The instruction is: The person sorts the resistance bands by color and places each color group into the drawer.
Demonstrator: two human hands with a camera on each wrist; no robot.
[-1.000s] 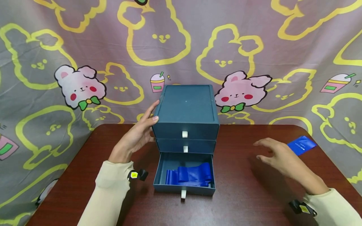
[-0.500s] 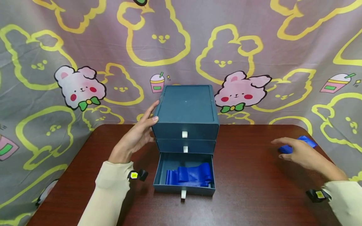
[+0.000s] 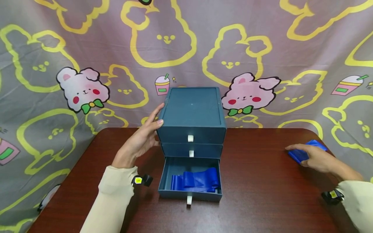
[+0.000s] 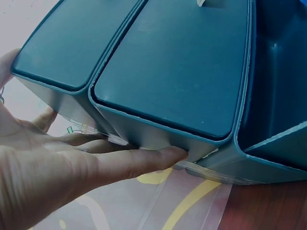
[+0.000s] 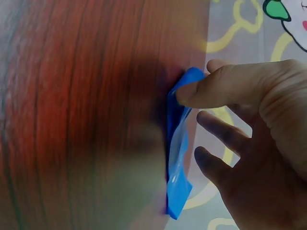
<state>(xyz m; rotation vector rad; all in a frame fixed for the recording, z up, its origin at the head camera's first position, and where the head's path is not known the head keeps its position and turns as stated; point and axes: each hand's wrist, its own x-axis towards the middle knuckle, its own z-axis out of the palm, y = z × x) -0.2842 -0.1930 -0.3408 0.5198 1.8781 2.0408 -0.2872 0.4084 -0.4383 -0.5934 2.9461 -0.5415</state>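
Observation:
A dark blue-grey drawer unit stands mid-table. Its bottom drawer is pulled out, with folded blue ribbon inside. My left hand rests against the unit's left side, its thumb near the top front corner. The left wrist view shows the fingers extended along that side wall. Over on the right, my right hand reaches around a flat blue ribbon piece. The thumb touches the ribbon, the index finger lies by its far edge, and the other fingers are spread.
The two upper drawers are closed; each drawer has a white pull tab. The brown wooden table ends just beyond the ribbon at right. A patterned cloth hangs close behind the unit.
My right hand has moved right and come down over the blue ribbon at the table's right side. The left hand and the drawer unit have stayed in place.

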